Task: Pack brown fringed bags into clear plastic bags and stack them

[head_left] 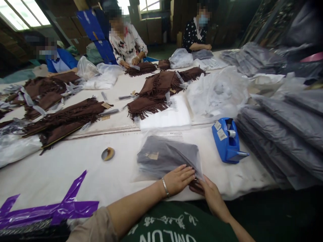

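Observation:
A frosted plastic bag (pixel 166 154) lies on the white table in front of me, with a folded dark item inside. A tan tag (pixel 153 155) shows through the plastic. My left hand (pixel 178 179), a silver bangle on its wrist, rests flat with fingers stretched over the bag's near right corner. At that same corner, my right hand (pixel 211 193) grips the bag's edge, its fingertips partly hidden. Brown fabric (pixel 196 187) pokes out between the two hands at the table edge.
A blue tape dispenser (pixel 225 141) stands to the right, beside stacked bagged items (pixel 280 141). A tape roll (pixel 108 154) lies left. Purple tape (pixel 58 210) covers the near left corner. Fringed brown garments (pixel 156 89) and clear bags (pixel 217 90) lie beyond. Several people work across the table.

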Demonstrator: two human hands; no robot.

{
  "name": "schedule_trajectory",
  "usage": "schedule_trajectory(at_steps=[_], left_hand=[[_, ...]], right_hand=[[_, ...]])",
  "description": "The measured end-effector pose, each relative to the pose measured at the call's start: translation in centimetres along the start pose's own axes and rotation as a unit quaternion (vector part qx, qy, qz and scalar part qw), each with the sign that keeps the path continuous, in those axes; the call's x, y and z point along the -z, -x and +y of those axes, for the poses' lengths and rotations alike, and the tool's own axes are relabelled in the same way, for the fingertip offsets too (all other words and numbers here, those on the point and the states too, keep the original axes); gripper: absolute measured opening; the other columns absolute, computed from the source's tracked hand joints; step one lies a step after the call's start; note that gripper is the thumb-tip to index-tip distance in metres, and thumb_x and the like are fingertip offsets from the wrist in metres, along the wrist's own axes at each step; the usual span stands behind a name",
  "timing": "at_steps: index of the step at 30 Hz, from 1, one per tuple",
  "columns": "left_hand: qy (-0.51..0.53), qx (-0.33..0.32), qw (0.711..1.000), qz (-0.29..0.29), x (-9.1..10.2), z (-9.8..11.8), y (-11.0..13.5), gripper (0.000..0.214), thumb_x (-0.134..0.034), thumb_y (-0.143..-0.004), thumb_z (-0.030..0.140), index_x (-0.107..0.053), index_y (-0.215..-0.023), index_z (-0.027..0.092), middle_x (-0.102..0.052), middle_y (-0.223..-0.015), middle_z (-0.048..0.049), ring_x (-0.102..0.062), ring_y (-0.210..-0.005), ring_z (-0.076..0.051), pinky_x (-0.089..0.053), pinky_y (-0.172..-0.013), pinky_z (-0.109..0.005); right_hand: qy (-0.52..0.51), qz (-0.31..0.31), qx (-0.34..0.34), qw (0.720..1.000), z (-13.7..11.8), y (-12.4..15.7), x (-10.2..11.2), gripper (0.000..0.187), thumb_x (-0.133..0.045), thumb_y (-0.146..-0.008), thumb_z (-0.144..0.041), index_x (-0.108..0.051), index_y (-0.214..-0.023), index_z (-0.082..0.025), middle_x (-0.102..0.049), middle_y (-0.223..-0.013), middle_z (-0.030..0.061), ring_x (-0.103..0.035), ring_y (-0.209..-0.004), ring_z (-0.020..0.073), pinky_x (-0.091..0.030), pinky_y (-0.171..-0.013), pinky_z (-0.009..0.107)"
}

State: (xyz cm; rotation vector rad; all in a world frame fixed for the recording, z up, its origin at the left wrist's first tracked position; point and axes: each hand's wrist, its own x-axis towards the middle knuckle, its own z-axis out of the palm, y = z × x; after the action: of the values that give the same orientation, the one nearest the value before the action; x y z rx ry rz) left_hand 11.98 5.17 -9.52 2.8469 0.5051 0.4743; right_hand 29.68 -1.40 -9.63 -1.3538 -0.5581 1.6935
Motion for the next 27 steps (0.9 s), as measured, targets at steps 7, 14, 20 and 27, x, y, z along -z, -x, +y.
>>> schedule_trajectory(at_steps=[7,14,20,27], left_hand=[[-0.077,0.026,0.996,0.048,-0.2,-0.2,-2.6,0.033,-0.042,-0.092,0.018,-0.049,-0.124,0.013,-0.048,-0.135,-0.0113,-0.019,-0.137,-0.026,-0.025,-0.112,-0.049],[-0.025,0.006,0.998,0.056,1.6,0.6,-2.6,0.029,-0.036,-0.093,0.017,-0.053,-0.117,0.012,-0.060,-0.120,-0.0130,-0.040,-0.128,-0.023,-0.036,-0.105,-0.040],[-0.060,0.012,0.998,0.009,0.6,1.9,-0.3,0.037,-0.034,-0.094,0.018,-0.043,-0.129,0.011,-0.052,-0.131,-0.0119,-0.040,-0.127,-0.021,-0.034,-0.106,-0.038],[-0.121,0.132,0.983,-0.030,-2.4,1.9,-3.8,0.036,-0.036,-0.092,0.020,-0.048,-0.122,0.005,-0.052,-0.128,-0.0181,-0.044,-0.123,-0.027,-0.034,-0.103,-0.043]], right_hand=[[0.096,0.025,0.044,0.994,-0.3,0.9,-0.1,0.057,-0.052,-0.080,-0.049,-0.045,-0.128,-0.020,-0.067,-0.109,0.0088,-0.066,-0.093,0.0287,-0.055,-0.077,0.040],[0.171,0.070,0.056,0.981,-1.1,0.7,0.4,0.061,-0.048,-0.081,-0.053,-0.045,-0.131,-0.018,-0.072,-0.083,0.0046,-0.069,-0.075,0.0260,-0.056,-0.067,0.038],[0.362,0.168,0.190,0.897,-1.9,0.4,0.8,0.058,-0.044,-0.083,-0.050,-0.043,-0.134,-0.023,-0.064,-0.116,0.0061,-0.066,-0.088,0.0220,-0.051,-0.080,0.032],[0.420,0.118,0.241,0.867,0.2,0.8,0.9,0.050,-0.032,-0.090,-0.042,-0.042,-0.135,-0.022,-0.052,-0.133,0.0055,-0.059,-0.105,0.0209,-0.045,-0.092,0.033]])
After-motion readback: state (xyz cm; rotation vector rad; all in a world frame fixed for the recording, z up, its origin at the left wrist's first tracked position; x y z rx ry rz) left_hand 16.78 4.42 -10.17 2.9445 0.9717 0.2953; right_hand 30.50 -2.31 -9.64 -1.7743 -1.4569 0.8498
